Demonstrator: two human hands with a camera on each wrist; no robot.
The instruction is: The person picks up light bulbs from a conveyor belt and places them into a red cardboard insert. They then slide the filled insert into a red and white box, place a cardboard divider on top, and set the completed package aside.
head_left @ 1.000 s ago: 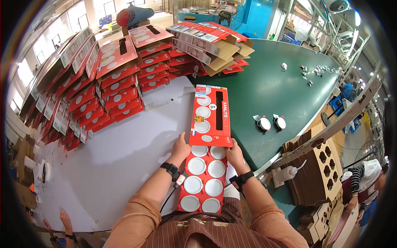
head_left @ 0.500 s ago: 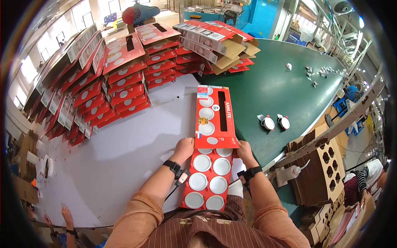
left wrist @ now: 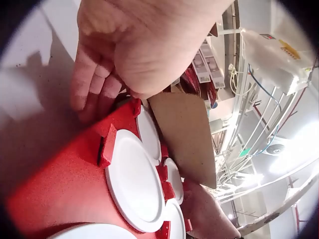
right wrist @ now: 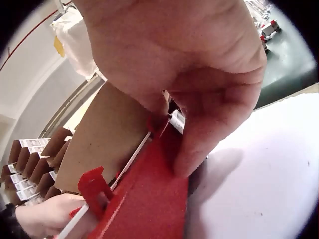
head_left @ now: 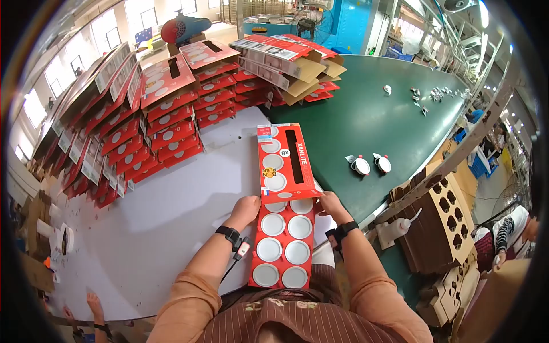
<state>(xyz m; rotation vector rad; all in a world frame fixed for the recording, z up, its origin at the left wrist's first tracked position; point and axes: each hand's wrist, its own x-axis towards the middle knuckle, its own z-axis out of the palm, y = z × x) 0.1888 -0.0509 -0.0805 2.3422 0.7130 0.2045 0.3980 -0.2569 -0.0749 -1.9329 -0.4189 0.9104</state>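
L hand [head_left: 246,210] & R hand [head_left: 333,207] pinch opp. sides of red tray [head_left: 284,239] w/ white discs [head_left: 269,250], at mouth of carton [head_left: 281,166]. Tray's far end is inside; such grip prob. serves for alignment.

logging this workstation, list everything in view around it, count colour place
printed box: 1, red, beyond hands
insert: 1, red, between box and lap
discs: 8 visible, white, in insert
stacked boxes: many, red, far side
loose fittings: 2, white and red, green table
small pieces: many, pale, green table's far end
green table: 1, green, right
white table: 1, white, left
bottle: 1, white, right
holed cardboard: several, brown, right
other people: parts only, right and lower-left edges
wrist straps: 2, black, wrists
left hand: 1, insert's left edge
right hand: 1, insert's right edge
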